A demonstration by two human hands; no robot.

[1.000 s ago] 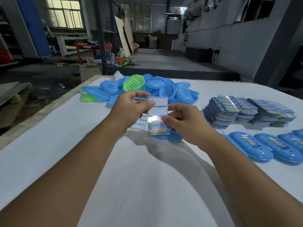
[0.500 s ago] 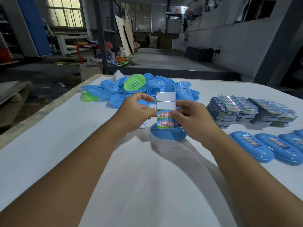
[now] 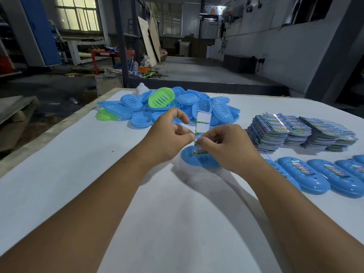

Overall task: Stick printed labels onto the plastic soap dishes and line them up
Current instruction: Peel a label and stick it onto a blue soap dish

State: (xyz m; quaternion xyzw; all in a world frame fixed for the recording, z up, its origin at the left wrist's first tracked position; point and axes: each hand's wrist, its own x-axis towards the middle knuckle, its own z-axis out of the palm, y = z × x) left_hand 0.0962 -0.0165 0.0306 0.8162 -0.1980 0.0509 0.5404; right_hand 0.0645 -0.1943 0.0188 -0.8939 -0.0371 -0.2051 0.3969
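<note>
A narrow label sheet (image 3: 202, 123) stands upright between my hands, its upper panels blank white and a printed label at the bottom. My left hand (image 3: 169, 134) pinches its left edge. My right hand (image 3: 226, 144) pinches the printed label at the lower part. Right below them a blue soap dish (image 3: 197, 160) lies on the white table (image 3: 78, 174), partly hidden by my right hand. Labelled blue dishes (image 3: 323, 174) lie side by side at the right.
A heap of blue and green soap dishes (image 3: 167, 107) lies at the table's far side. Stacks of printed label sheets (image 3: 295, 131) sit at the right. The table's left edge borders a drop to the workshop floor.
The sheet has been turned from lying tilted over the dish to standing upright, and my fingers have closed in on its lower printed label. The blue dish below has become more visible.
</note>
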